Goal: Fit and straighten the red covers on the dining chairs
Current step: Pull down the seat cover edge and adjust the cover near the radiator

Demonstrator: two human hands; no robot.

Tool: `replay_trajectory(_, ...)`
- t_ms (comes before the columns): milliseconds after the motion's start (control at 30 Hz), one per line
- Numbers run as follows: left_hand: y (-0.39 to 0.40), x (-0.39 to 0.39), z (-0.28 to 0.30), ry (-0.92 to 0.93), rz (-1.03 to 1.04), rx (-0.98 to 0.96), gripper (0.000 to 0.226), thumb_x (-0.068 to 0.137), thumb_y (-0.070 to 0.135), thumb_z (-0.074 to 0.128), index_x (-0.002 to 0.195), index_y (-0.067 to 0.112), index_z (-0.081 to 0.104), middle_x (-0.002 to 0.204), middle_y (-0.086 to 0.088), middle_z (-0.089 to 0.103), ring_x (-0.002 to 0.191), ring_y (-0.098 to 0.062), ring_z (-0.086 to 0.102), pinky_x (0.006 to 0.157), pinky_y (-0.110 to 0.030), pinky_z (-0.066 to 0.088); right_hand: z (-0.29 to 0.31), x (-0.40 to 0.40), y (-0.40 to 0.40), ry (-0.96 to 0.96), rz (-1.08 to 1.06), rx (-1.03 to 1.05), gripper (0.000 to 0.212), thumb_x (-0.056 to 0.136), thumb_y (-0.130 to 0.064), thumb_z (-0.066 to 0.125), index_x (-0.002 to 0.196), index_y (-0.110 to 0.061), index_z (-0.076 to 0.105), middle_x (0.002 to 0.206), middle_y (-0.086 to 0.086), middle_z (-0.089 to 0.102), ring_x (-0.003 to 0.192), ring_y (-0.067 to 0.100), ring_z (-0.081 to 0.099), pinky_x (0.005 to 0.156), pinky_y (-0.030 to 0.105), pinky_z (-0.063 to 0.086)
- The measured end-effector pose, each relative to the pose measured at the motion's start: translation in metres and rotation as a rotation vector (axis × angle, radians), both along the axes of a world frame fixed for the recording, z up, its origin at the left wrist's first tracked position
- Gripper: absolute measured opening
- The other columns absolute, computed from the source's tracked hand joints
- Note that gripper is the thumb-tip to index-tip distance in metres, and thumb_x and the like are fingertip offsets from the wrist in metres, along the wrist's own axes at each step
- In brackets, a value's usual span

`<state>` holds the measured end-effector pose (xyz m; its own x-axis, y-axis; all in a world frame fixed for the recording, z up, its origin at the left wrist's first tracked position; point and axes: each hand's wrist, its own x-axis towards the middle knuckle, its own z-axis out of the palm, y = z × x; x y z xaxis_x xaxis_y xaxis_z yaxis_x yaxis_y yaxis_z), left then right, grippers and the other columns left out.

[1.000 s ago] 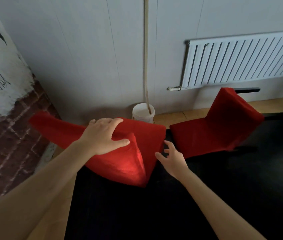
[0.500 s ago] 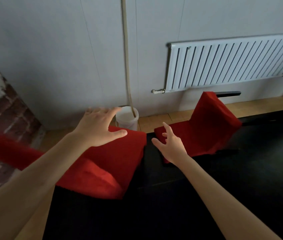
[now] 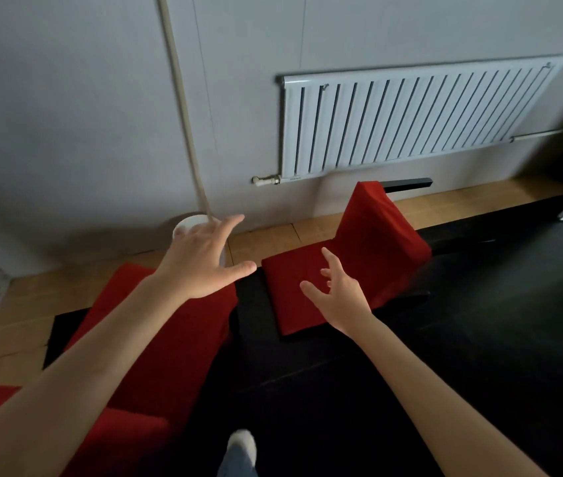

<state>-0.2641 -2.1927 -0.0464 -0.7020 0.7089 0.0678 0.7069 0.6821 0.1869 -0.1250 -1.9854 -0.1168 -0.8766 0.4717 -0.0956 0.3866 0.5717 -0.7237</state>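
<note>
Head view. Your left hand (image 3: 200,261) is held in the air, palm down, with the fingers spread and nothing in its grasp; it is seen above the far end of the near red cover (image 3: 156,342), though contact with the cloth cannot be told. Your right hand (image 3: 336,294) is likewise empty, its fingers loosely curled and apart, held over the near edge of the far red cover (image 3: 359,263).

The near red cover lies over a chair at lower left, beside the black table (image 3: 479,339). The far red cover sits on a second chair: the seat part lies flat and the back part stands tilted toward the wall, with a bare black chair rail (image 3: 407,184) showing just beside its top.

A white bucket (image 3: 187,225) stands on the wooden floor (image 3: 273,235) against the wall, partly behind your left hand, with a pale hose (image 3: 183,108) running down into it. A white radiator (image 3: 410,115) is fixed to the wall above the far chair.
</note>
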Motion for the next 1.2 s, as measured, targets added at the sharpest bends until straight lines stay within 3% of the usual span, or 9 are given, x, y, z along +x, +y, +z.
replay_trajectory(267, 0.107, -0.088, -0.061, -0.157, -0.030, 0.024, 0.086, 0.081, 0.073, 0.040, 0.151, 0.030, 0.014, 0.153, 0.000, 0.032, 0.139, -0.023, 0.032, 0.113, -0.052, 0.023, -0.030, -0.062, 0.083, -0.080, -0.150, -0.031, 0.084, 0.088, -0.050, 0.060, 0.152, -0.033, 0.008, 0.144, 0.005, 0.047, 0.130, 0.022, 0.047, 0.096, 0.032, 0.041)
replay_trajectory(500, 0.195, -0.142, -0.134, -0.281, -0.102, -0.038, 0.083, 0.083, 0.071, 0.044, 0.151, 0.031, 0.015, 0.151, 0.000, 0.034, 0.137, -0.021, 0.035, 0.113, -0.054, 0.024, -0.077, -0.106, 0.147, -0.212, -0.253, -0.054, 0.084, 0.088, -0.053, 0.058, 0.151, -0.038, 0.005, 0.146, 0.001, 0.044, 0.127, 0.018, 0.049, 0.072, 0.018, 0.038)
replay_trajectory(633, 0.242, -0.163, -0.167, -0.331, -0.105, -0.073, 0.083, 0.084, 0.069, 0.045, 0.151, 0.031, 0.013, 0.152, -0.002, 0.034, 0.137, -0.023, 0.036, 0.115, -0.056, 0.018, -0.100, -0.123, 0.189, -0.265, -0.264, -0.038, 0.084, 0.088, -0.052, 0.058, 0.151, -0.038, 0.005, 0.145, 0.001, 0.046, 0.127, 0.019, 0.049, 0.077, 0.022, 0.038)
replay_trajectory(833, 0.306, -0.181, -0.208, -0.347, -0.057, -0.073, 0.084, 0.084, 0.068, 0.046, 0.151, 0.030, 0.013, 0.149, -0.003, 0.036, 0.135, -0.022, 0.037, 0.115, -0.057, 0.017, -0.136, -0.148, 0.262, -0.328, -0.172, 0.007, 0.086, 0.088, -0.051, 0.060, 0.152, -0.038, 0.004, 0.139, 0.001, 0.050, 0.121, 0.017, 0.053, 0.068, 0.020, 0.036)
replay_trajectory(1200, 0.408, -0.167, -0.344, -0.423, 0.206, -0.080, 0.086, 0.084, 0.064, 0.052, 0.152, 0.029, 0.012, 0.150, -0.003, 0.036, 0.137, -0.020, 0.035, 0.114, -0.057, 0.017, -0.271, -0.184, 0.378, -0.435, 0.035, -0.045, 0.087, 0.090, -0.050, 0.057, 0.152, -0.038, -0.004, 0.144, 0.004, 0.046, 0.126, 0.019, 0.049, 0.076, 0.024, 0.038)
